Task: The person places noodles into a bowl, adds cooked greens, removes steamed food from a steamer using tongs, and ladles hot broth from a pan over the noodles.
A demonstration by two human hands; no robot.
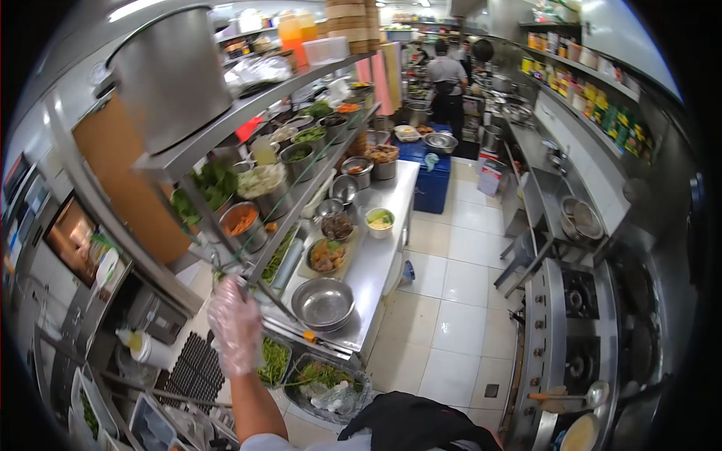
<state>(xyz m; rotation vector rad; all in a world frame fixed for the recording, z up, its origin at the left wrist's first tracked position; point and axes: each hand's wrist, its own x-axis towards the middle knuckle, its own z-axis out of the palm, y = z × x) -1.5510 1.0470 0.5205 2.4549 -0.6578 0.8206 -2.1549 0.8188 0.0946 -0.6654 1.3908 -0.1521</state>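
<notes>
My left hand (235, 327), in a clear plastic glove, is raised at the near end of the metal shelf rack (259, 267). Its fingers look curled, and a small grey piece shows at their tips; what they hold is hidden. To the right of the hand, a metal bowl (323, 304) rests on the steel counter (380, 270). Beyond it are a bowl of mixed food (327, 255) on a board and a white tub (380, 222) with yellow and green contents. An orange-handled tool (309, 336) lies along the counter's front edge. My right hand is not in view.
Pots of cut vegetables, such as shredded carrot (239, 219), line the rack under a large stockpot (171, 79). Bins of greens (323, 376) stand below the counter. A stove (560, 323) is on the right. Down the tiled aisle (444, 323), a person (447, 75) stands.
</notes>
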